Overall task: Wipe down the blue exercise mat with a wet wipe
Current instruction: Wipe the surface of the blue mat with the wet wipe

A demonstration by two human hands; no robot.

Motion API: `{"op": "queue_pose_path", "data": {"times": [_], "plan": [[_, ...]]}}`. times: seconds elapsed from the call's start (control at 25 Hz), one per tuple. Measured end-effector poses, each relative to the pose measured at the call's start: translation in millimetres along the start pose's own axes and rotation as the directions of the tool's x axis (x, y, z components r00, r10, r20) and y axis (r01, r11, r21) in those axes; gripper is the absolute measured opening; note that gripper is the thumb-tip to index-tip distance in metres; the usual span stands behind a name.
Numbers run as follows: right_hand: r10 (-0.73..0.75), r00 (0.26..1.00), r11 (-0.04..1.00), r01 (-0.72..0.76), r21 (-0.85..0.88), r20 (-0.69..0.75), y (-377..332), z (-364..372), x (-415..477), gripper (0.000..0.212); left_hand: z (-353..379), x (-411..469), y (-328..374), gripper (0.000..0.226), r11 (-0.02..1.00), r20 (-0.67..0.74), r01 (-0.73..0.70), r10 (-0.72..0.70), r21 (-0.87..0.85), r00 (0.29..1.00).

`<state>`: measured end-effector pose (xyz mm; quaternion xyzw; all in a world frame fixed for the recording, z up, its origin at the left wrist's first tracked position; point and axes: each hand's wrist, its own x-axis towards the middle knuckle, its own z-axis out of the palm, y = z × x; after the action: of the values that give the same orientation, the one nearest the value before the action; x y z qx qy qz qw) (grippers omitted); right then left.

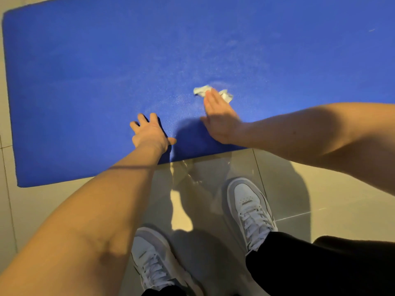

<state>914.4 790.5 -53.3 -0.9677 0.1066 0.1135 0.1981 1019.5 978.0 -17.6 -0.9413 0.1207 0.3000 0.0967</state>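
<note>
While crouching on the tiled floor [320, 189] at the near long edge of the blue exercise mat [85, 71], facing straight across its short width. Lies flat with its long axis left to right: left end in view, right end running out of the picture. Pressing the wet wipe [201, 90] onto the mat under the straight fingers of the right hand [220, 120], palm down, not curled round it; crumpled, showing white on either side of the fingertips, roughly midway between near and far edges. Bracing with the left hand [149, 131], fingers spread wide and flat on the mat, holding nothing, just inside the near edge, left of the right hand and apart from it. Judging by the pale smears around and beyond the wipe, probably mid-wipe in the middle stretch. Leaves a broad run of mat to the left, another to the right, plus the far strip. Calls for sweeping along the long axis rather than across it; rightward falls naturally to the right hand, nearer that side and on the wipe. Leftward would mean crossing the braced left hand, so likely shifting that one first. Could bunch the wipe tighter or ruck the mat if pushed hard. White shoes [250, 210] planted on the floor just short of the near edge, both hands reaching out beyond them
</note>
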Motion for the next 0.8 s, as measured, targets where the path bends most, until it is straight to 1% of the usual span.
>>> {"op": "queue_pose_path", "data": {"times": [0.04,0.08,0.12,0.16,0.2,0.24,0.32,0.4,0.44,0.48,0.52,0.56,0.6,0.64,0.68,0.76,0.8], "plan": [[-0.091,0.996,0.996,0.091,0.004,-0.009,-17.3,8.8,-2.4,0.063,-3.3,1.9,1.7,0.087,1.0,0.018,-0.002,0.002,-0.007,1.0],[-0.165,0.985,0.986,0.165,-0.004,0.042,-33.5,19.6,-6.8,0.065,-6.7,3.7,2.9,0.086,1.0,0.03,-0.002,0.003,-0.015,1.0],[-0.215,0.968,0.975,0.22,-0.026,0.127,-45.2,28.1,-11.2,0.067,-10.1,6.4,3.6,0.083,1.0,0.021,0.002,-0.002,-0.026,1.0],[-0.246,0.951,0.963,0.261,-0.062,0.185,-50.2,34.8,-12.3,0.069,-13.0,10.0,3.5,0.08,0.999,-0.007,0.013,-0.013,-0.043,1.0],[-0.275,0.94,0.953,0.294,-0.072,0.201,-48.1,39.0,-10.3,0.07,-14.6,14.1,3.1,0.079,0.998,-0.046,0.02,-0.023,-0.059,0.999],[-0.291,0.939,0.95,0.307,-0.062,0.183,-41.7,38.4,-8.4,0.07,-15.6,18.4,3.2,0.079,0.998,-0.078,0.011,-0.016,-0.065,0.997],[-0.297,0.945,0.954,0.3,0.0,0.138,-23.9,25.0,-5.0,0.066,-15.4,26.8,3.1,0.084,0.997,-0.088,-0.024,0.017,-0.075,0.996],[-0.274,0.962,0.962,0.274,0.0,-0.024,-2.6,5.7,-0.6,0.06,-16.6,30.0,1.3,0.091,0.997,-0.033,-0.038,0.036,-0.065,0.999],[-0.22,0.972,0.975,0.219,-0.028,-0.082,9.6,0.0,3.1,0.06,-17.3,30.3,1.0,0.094,0.998,-0.013,-0.038,0.038,-0.047,0.999],[-0.126,0.987,0.992,0.124,-0.025,-0.098,20.7,-3.1,6.5,0.061,-18.3,30.5,0.9,0.096,0.999,-0.008,-0.037,0.036,-0.026,0.999],[-0.001,0.997,1.0,0.002,0.008,-0.078,32.5,-1.8,11.1,0.064,-18.7,30.9,1.1,0.098,0.999,-0.012,-0.034,0.034,-0.01,0.999],[0.108,0.992,0.993,-0.106,0.045,-0.059,40.3,2.8,15.2,0.068,-18.4,31.7,1.2,0.1,1.0,-0.02,-0.029,0.029,0.006,0.999],[0.187,0.98,0.981,-0.183,0.067,-0.06,40.3,7.5,19.0,0.071,-18.2,33.1,1.4,0.102,0.999,-0.029,-0.026,0.027,0.024,0.999],[0.227,0.971,0.972,-0.221,0.076,-0.08,32.3,11.7,21.4,0.074,-17.2,34.2,1.6,0.102,0.999,-0.032,-0.027,0.028,0.039,0.999],[0.208,0.971,0.977,-0.201,0.068,-0.116,19.8,16.2,23.8,0.073,-16.4,34.8,1.3,0.102,0.998,-0.034,-0.029,0.031,0.05,0.999],[0.061,0.983,0.998,-0.059,0.019,-0.175,-12.2,23.3,25.7,0.062,-14.8,35.8,-1.1,0.102,0.997,-0.046,-0.037,0.04,0.064,0.998],[-0.024,0.984,1.0,0.021,-0.015,-0.175,-30.6,27.6,25.5,0.057,-14.6,36.4,-2.6,0.101,0.997,-0.054,-0.045,0.048,0.068,0.997]]}}
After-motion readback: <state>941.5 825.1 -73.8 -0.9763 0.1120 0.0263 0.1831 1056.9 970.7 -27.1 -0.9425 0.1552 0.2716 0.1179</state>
